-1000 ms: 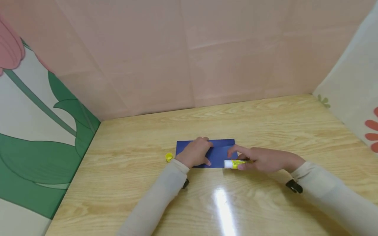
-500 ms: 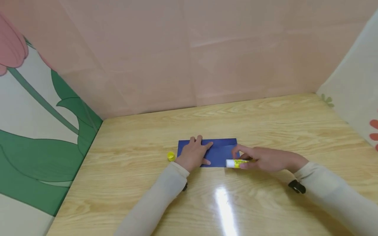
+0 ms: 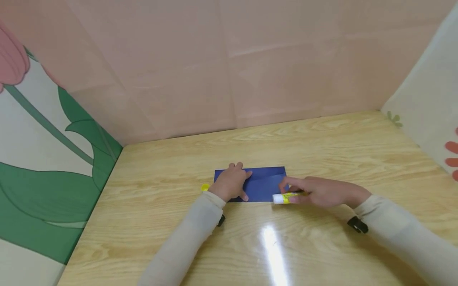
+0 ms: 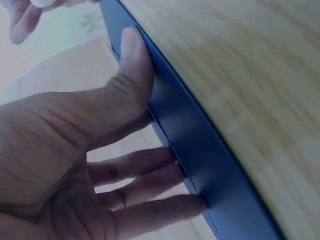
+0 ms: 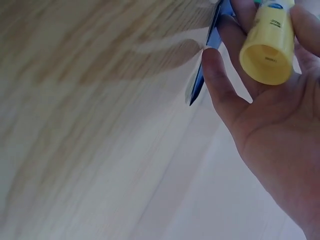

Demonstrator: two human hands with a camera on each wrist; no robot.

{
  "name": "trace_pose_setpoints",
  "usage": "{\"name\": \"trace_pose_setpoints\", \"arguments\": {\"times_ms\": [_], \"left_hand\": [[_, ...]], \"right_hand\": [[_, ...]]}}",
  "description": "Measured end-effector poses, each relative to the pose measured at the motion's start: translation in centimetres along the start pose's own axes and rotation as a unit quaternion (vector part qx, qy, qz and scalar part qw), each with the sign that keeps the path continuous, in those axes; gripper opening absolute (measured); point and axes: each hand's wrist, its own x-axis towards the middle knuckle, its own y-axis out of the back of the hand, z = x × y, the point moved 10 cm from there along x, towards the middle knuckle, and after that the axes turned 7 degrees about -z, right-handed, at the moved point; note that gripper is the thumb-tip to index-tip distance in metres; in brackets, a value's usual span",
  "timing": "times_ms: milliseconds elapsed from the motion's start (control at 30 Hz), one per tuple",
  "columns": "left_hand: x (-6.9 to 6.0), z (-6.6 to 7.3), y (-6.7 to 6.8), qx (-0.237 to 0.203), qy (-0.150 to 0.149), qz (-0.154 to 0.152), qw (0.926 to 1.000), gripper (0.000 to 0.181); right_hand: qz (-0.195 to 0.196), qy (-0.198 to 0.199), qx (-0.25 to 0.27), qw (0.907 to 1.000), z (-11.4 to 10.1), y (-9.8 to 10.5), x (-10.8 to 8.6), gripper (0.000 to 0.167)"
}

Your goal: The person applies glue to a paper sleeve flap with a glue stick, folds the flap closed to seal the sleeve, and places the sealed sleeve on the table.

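A dark blue folded paper (image 3: pixel 262 188), shaped like an envelope, lies flat on the table with a crease along its far side. My left hand (image 3: pixel 229 183) rests on its left part with the fingers spread; in the left wrist view the thumb and fingertips touch the blue surface (image 4: pixel 185 135). My right hand (image 3: pixel 323 192) holds a yellow and white glue stick (image 3: pixel 278 199) sideways over the near right corner, pinched between thumb and fingers. In the right wrist view, the stick's hollow yellow end (image 5: pixel 270 60) faces the camera and one fingertip touches the paper's edge (image 5: pixel 197 90).
A small yellow cap (image 3: pixel 205 187) stands on the table left of the paper, partly behind my left hand. The wood-grain table (image 3: pixel 150 222) meets a pink covered wall (image 3: pixel 171 79) at the back and a flower-printed panel (image 3: pixel 46 198) at the left.
My left hand has slid slightly left on the paper and now partly covers the yellow cap. The right hand and glue stick have hardly moved.
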Motion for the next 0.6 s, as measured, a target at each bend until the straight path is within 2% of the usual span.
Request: {"name": "trace_pose_setpoints", "arguments": {"times_ms": [133,300,467,533,600], "left_hand": [[-0.3,-0.8,0.1,-0.010,0.011,0.020,0.9997,0.076],[-1.1,-2.1,0.7,0.026,0.072,0.058,0.9954,0.072],[-1.6,-3.0,0.1,0.122,0.148,0.036,0.9808,0.073],[-1.6,-3.0,-0.1,0.137,0.162,0.033,0.9767,0.070],[-1.6,-2.5,-0.1,0.123,0.157,0.041,0.9791,0.060]], "right_hand": [[0.000,0.003,0.000,1.0000,-0.1,0.1,0.1,0.022],[-0.001,-0.005,0.008,1.0000,-0.2,0.5,0.1,0.025],[-0.003,-0.023,0.024,0.9994,-0.1,0.4,0.4,0.029],[-0.003,-0.030,0.027,0.9992,0.1,0.3,0.4,0.029],[-0.001,-0.037,0.025,0.9990,0.3,0.3,0.4,0.029]]}}
